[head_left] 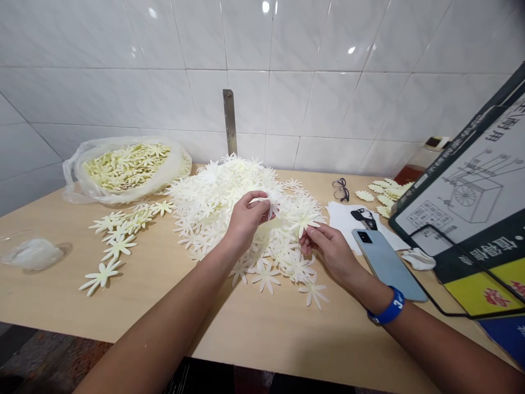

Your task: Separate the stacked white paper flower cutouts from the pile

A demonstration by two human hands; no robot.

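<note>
Our left hand (pixel 245 221) was closed in a pinch on one cream-white petalled flower cutout (pixel 271 209), and our right hand (pixel 331 253) gripped a second cream-white flower cutout (pixel 304 221) between thumb and fingertips. Both forearms angled inward over one heap of white flower cutouts (pixel 229 213) on a pale wooden table (pixel 164 312). Just beside our right hand lay one pale blue smartphone (pixel 385 265). Farther out were one pair of dark-framed glasses (pixel 340 190) and one clear plastic bag (pixel 77 180) of yellowish flower cutouts.
</note>
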